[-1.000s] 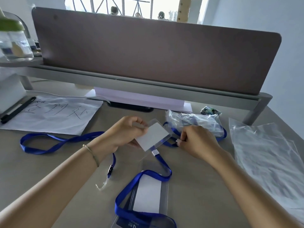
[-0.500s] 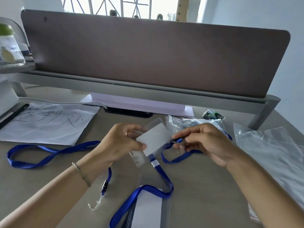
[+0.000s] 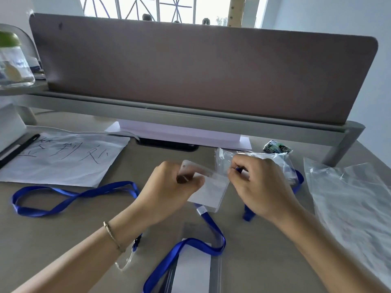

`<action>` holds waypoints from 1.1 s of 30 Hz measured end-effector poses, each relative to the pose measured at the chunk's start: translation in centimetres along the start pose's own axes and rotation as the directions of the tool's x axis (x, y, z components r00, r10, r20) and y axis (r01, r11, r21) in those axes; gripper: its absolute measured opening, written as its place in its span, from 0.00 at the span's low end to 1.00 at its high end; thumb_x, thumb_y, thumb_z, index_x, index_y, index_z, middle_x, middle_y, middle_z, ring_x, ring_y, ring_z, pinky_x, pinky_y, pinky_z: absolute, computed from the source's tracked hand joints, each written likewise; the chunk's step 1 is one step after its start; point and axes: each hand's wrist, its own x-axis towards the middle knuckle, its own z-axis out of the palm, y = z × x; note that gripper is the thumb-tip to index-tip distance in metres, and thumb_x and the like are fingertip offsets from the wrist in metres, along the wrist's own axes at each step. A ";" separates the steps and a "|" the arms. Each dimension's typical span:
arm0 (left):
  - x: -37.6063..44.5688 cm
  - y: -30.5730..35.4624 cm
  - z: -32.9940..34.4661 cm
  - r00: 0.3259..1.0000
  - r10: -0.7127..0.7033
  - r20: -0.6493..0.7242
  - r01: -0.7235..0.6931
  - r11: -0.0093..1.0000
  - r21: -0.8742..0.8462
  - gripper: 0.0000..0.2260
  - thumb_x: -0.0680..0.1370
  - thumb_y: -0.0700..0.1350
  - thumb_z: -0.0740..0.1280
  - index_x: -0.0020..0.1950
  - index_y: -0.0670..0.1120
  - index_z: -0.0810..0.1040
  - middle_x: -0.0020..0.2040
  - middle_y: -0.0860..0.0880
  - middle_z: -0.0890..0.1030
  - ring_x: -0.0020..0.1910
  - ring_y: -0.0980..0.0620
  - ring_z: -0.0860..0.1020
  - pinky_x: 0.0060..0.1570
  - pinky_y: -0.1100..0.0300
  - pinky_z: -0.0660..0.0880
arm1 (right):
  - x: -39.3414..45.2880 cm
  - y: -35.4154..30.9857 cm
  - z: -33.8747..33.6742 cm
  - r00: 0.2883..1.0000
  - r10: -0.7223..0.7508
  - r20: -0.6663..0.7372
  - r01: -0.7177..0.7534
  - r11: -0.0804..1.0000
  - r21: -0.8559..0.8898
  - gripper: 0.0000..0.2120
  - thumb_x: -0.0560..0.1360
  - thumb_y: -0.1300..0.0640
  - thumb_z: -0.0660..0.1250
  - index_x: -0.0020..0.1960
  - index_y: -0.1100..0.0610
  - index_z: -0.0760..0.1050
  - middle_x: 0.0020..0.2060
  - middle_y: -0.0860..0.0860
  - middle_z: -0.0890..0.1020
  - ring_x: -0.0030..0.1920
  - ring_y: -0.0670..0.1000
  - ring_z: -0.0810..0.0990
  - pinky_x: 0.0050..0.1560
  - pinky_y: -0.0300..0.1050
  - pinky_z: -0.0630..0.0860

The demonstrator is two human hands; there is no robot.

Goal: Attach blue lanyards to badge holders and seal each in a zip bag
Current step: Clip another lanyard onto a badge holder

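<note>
Clipping a blue lanyard (image 3: pixel 247 212) to the badge holder (image 3: pixel 208 190) looks like the step in hand: at frame centre the left hand (image 3: pixel 169 193) pinches the holder's top edge above the counter (image 3: pixel 63 229), and the right hand (image 3: pixel 260 187) pinches the lanyard's clip end just beside it. Next, the clip must meet the holder's slot. A finished bag (image 3: pixel 264 163), upper right, holds a lanyard; flat zip bags (image 3: pixel 349 197) wait at right

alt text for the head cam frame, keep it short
Above a tan desk, the left hand holds a clear plastic badge holder with a white card while the right hand pinches the end of a blue fabric lanyard at its top edge. Another blue lanyard lies left; crinkled clear zip bags lie right.
</note>
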 end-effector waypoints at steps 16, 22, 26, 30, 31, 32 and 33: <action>-0.9 1.0 0.8 0.953 0.289 -0.086 -0.244 0.906 0.347 0.13 0.78 0.44 0.68 0.61 0.56 0.83 0.40 0.58 0.82 0.41 0.55 0.77 0.41 0.69 0.72 | -1.2 -2.0 0.4 0.949 -0.301 0.094 0.310 0.828 -0.467 0.15 0.67 0.56 0.69 0.32 0.51 0.62 0.19 0.49 0.70 0.22 0.52 0.59 0.31 0.39 0.56; -0.7 1.0 0.6 0.952 0.165 -0.256 -0.132 0.981 0.141 0.13 0.77 0.40 0.68 0.50 0.58 0.86 0.45 0.60 0.84 0.45 0.59 0.80 0.42 0.68 0.73 | -0.7 -2.4 0.5 0.975 0.054 0.215 -0.089 0.984 0.155 0.15 0.78 0.43 0.67 0.40 0.53 0.81 0.26 0.46 0.79 0.30 0.48 0.78 0.33 0.46 0.72; -0.5 1.1 0.2 0.947 0.045 -0.319 -0.071 0.995 -0.068 0.15 0.79 0.39 0.68 0.49 0.60 0.85 0.41 0.63 0.83 0.41 0.64 0.80 0.38 0.75 0.70 | 0.0 -2.5 -0.1 0.820 0.199 0.536 -0.550 0.533 0.643 0.24 0.84 0.46 0.56 0.43 0.59 0.83 0.37 0.54 0.87 0.42 0.48 0.86 0.53 0.43 0.75; -0.3 1.2 0.0 0.932 0.010 -0.362 -0.068 0.987 -0.146 0.14 0.79 0.40 0.68 0.50 0.61 0.84 0.33 0.58 0.80 0.32 0.59 0.74 0.33 0.70 0.70 | -0.3 -2.2 0.7 0.796 0.143 0.589 -0.593 0.381 0.709 0.10 0.81 0.57 0.64 0.46 0.62 0.79 0.41 0.60 0.86 0.45 0.55 0.85 0.50 0.42 0.77; -0.3 1.1 0.0 0.926 -0.016 -0.378 -0.059 0.981 -0.184 0.13 0.79 0.41 0.69 0.49 0.60 0.85 0.33 0.55 0.80 0.33 0.56 0.75 0.36 0.66 0.72 | -0.4 -2.3 0.8 0.800 0.138 0.585 -0.584 0.408 0.702 0.07 0.79 0.59 0.66 0.45 0.61 0.80 0.39 0.59 0.86 0.44 0.54 0.84 0.50 0.42 0.76; -0.3 1.0 0.0 0.919 -0.065 -0.388 -0.040 0.966 -0.257 0.12 0.79 0.41 0.69 0.49 0.59 0.85 0.36 0.52 0.83 0.36 0.54 0.78 0.40 0.62 0.75 | -0.5 -2.4 1.0 0.804 0.137 0.579 -0.572 0.443 0.690 0.07 0.79 0.59 0.67 0.45 0.61 0.81 0.37 0.58 0.85 0.42 0.52 0.83 0.51 0.42 0.76; -0.2 0.9 0.1 0.915 -0.130 -0.381 -0.013 0.936 -0.352 0.09 0.79 0.42 0.69 0.49 0.55 0.86 0.40 0.50 0.85 0.40 0.53 0.81 0.46 0.58 0.77 | -0.7 -2.5 1.2 0.808 0.131 0.575 -0.560 0.477 0.678 0.07 0.79 0.59 0.68 0.45 0.60 0.82 0.35 0.56 0.84 0.41 0.51 0.82 0.50 0.41 0.76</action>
